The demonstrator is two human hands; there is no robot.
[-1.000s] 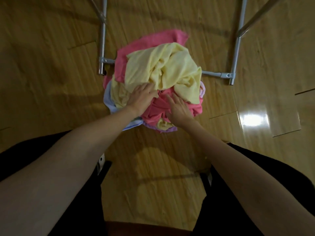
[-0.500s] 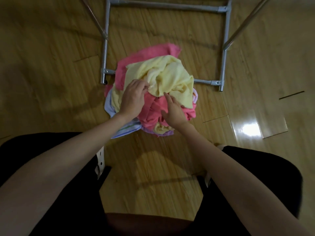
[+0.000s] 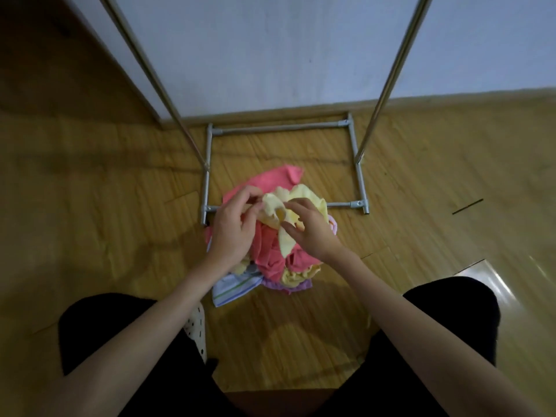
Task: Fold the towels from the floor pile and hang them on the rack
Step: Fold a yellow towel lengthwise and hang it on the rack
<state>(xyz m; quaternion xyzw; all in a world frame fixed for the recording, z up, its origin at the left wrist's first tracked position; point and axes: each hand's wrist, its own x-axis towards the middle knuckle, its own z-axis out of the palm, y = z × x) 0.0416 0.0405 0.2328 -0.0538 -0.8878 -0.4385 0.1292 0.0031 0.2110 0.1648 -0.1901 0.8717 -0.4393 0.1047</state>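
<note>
- Now the wooden floor (image 3: 105, 191) fills most of your view, running up to a pale wall (image 3: 270, 49) at the far side.
- Your rack (image 3: 358, 173) stands on the floor against that wall: a grey rectangular base frame with two slanting metal poles rising from its sides toward you.
- Your floor pile (image 3: 270, 260) of towels lies at the near bar of the rack's base, partly over it, with pink, yellow, purple and striped pale-blue cloth bunched together.
- Your dark-clad knees frame the bottom of the view on both sides, and a white spotted item shows just beside the left one; what it is cannot be told.
- Your yellow towel (image 3: 307, 195) is lifted above the top of the pile, between your two hands, one end hanging down over the pink cloth.
- Your left hand (image 3: 233, 227) grips the yellow towel's left edge, fingers curled and pinching the cloth.
- Your right hand (image 3: 310, 230) pinches the same towel just beside the left, thumb and fingers (image 3: 296, 203) closed on a fold.
</note>
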